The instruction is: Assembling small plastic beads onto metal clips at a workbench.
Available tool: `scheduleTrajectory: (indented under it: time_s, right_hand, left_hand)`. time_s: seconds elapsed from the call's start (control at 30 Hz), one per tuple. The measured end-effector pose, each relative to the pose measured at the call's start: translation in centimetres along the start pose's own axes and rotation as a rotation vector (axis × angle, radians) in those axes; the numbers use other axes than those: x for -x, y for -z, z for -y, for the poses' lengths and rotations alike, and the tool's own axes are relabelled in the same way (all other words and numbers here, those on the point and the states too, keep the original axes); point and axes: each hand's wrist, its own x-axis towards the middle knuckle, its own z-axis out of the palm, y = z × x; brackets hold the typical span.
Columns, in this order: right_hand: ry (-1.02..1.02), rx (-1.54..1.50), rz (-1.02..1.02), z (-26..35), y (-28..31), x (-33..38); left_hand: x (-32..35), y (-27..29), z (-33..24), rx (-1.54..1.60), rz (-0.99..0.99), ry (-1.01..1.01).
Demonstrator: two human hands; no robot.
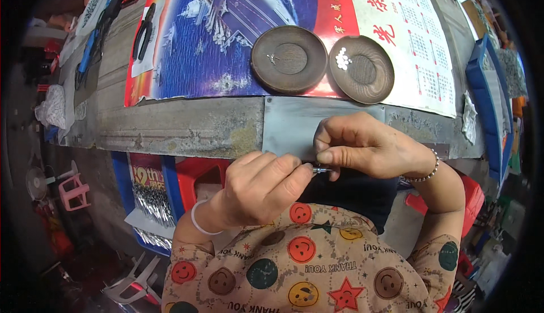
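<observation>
Left hand (258, 185) curled into a loose fist, thumb and forefinger pinched on a small metal part (321, 170) that pokes out toward the right hand (362, 146). Right hand just beside the left, nearly touching at the fingertips, fingers folded tight with thumb and forefinger closed on the other end of the same part; too small and too hidden to tell its exact shape, possibly a thin pin or clip. Both hands held close to the body, above a dark cloth (351, 191) on the lap and just in front of the edge of a grey metal sheet (292, 123) on the workbench (181, 126). Beyond the right hand, a round brown wooden dish (362, 69) with a small heap of pale shiny bits (341, 59). Beside it, beyond the left hand, a second brown dish (289, 59) holding one tiny metal piece (273, 59). Both dishes set on a large printed poster (226, 35), blue and red with a white calendar section. Far off to the left of the left hand, black pliers (144, 30) on a sheet of paper. Down and left of the left hand, below the bench edge, a blue bin (148, 199) full of silvery metal pieces. White band on the left wrist, beaded bracelet (426, 172) on the right.
</observation>
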Motion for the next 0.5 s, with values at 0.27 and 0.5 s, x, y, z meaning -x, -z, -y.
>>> scheduleTrajectory:
  time_s: [0.27,0.5]
  right_hand:
    - [-0.050,0.054,0.025,0.1,0.1,0.6]
    - [0.003,0.262,0.100,0.8,1.0,0.4]
  left_hand:
    - [-0.6,-0.3,-0.5,-0.053,0.014,-0.083]
    - [-0.7,-0.3,-0.6,-0.002,0.047,-0.060]
